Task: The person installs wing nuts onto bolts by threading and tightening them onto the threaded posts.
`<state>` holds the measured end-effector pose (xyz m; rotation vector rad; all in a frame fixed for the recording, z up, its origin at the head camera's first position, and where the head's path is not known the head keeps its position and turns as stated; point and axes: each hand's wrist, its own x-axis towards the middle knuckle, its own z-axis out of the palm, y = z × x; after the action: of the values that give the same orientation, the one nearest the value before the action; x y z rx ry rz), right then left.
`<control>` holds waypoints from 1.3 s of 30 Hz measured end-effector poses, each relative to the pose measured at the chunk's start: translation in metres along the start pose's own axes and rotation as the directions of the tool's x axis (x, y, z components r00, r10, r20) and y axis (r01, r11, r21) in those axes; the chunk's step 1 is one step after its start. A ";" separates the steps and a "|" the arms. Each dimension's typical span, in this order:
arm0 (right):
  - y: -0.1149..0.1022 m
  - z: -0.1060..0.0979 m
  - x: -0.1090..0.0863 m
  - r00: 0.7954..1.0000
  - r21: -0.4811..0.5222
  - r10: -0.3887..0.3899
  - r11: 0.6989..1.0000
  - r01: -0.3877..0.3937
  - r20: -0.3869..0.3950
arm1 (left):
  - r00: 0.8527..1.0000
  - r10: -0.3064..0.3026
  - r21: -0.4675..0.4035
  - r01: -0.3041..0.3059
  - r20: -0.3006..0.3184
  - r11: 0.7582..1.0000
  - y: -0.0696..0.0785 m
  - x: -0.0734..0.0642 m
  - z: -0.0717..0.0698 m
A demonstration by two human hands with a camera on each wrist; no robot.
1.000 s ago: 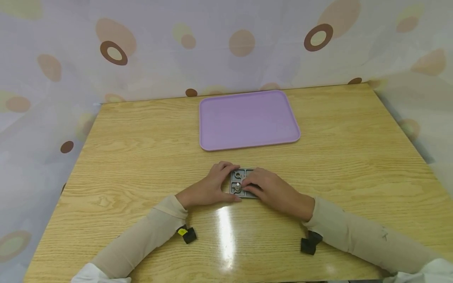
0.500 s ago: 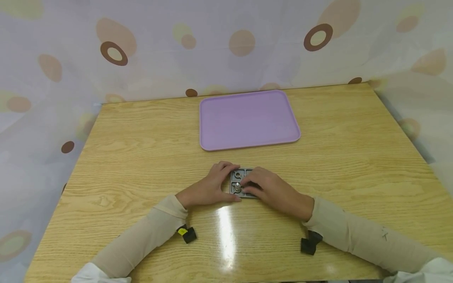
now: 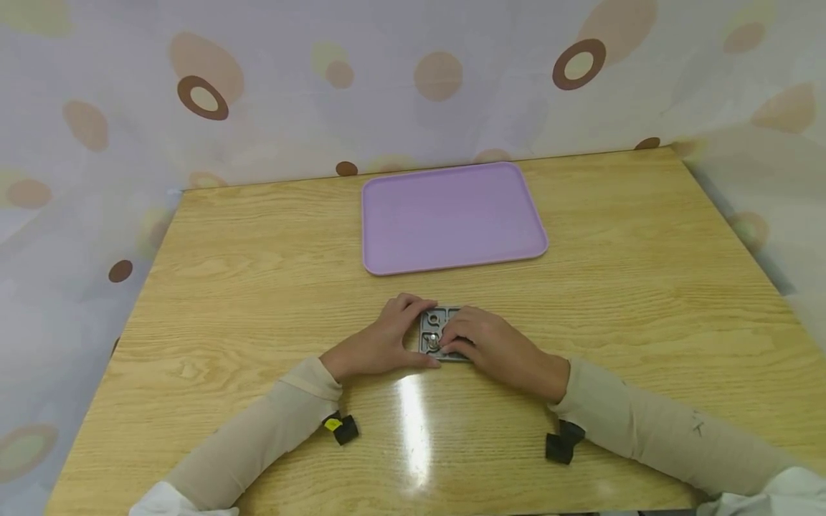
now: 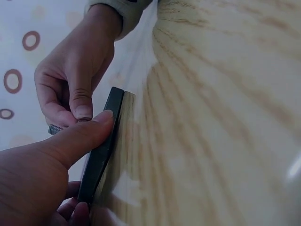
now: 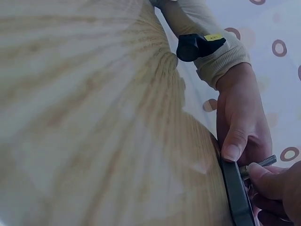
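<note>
A small grey metal plate [image 3: 426, 328] with recessed compartments lies on the table, its right part covered by the right hand. My left hand [image 3: 381, 339] grips its left end, thumb along the near edge and fingers at the far edge. From the near-left compartment a threaded bolt [image 5: 269, 161] stands up. A brass-toned nut [image 5: 243, 171] sits at its base, against the plate. My right hand [image 3: 500, 351] pinches this nut between thumb and curled fingers, which partly hide it. A ring-shaped socket [image 3: 434, 319] shows in the compartment behind.
A purple tray [image 3: 454, 218] lies farther back on the wooden table [image 3: 258, 287]. Patterned cloth [image 3: 271, 86] hangs around the back and sides. Dark wrist devices [image 3: 346, 430] sit under both sleeves.
The fingertips of my right hand have shifted slightly at the nut, and the metal piece there looks a little turned. My left hand keeps its hold on the plate.
</note>
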<state>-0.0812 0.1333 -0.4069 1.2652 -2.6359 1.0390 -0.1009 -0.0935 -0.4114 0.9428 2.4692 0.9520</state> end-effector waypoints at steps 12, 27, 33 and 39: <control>-0.004 -0.010 -0.004 0.997 0.023 -0.003 1.000 0.001 0.083 | 0.998 -0.051 0.073 0.049 0.023 0.996 0.013 -0.005 -0.001; -0.004 -0.015 -0.013 0.994 0.030 -0.051 0.998 0.048 0.095 | 0.998 -0.060 0.079 0.060 -0.008 0.995 0.023 -0.007 0.004; -0.006 -0.019 -0.015 0.988 0.021 -0.038 0.999 0.035 0.150 | 0.999 -0.046 0.045 0.046 -0.014 0.998 0.024 -0.006 0.006; -0.006 -0.028 -0.015 0.992 -0.008 0.001 1.000 0.000 0.122 | 0.998 -0.063 0.083 0.065 -0.022 0.994 0.027 -0.007 0.001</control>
<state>-0.0737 0.1569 -0.3861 1.3695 -2.7256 0.9795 -0.0827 -0.0827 -0.3928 0.8783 2.5571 0.8466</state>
